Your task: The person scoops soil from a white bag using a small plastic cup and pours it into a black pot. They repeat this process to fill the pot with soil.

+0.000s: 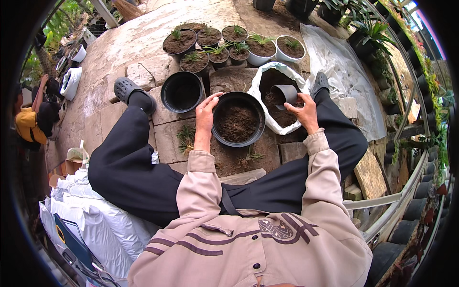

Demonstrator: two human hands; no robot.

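Observation:
A round black plastic plant pot, partly filled with dark soil, stands on the paving between my legs. My left hand holds its left rim, with thumb and fingers at the edge. To the right, a white sack with its mouth rolled back contains more dark soil. My right hand grips a small black pot, which is tipped on its side over the soil in the sack. Its opening faces left, and some soil shows at its lip.
An empty black pot sits at upper left. Beyond it are several potted seedlings. Uprooted small plants lie on the paving. Plastic sheeting spreads at right; full white sacks stand at lower left. Another person sits far left.

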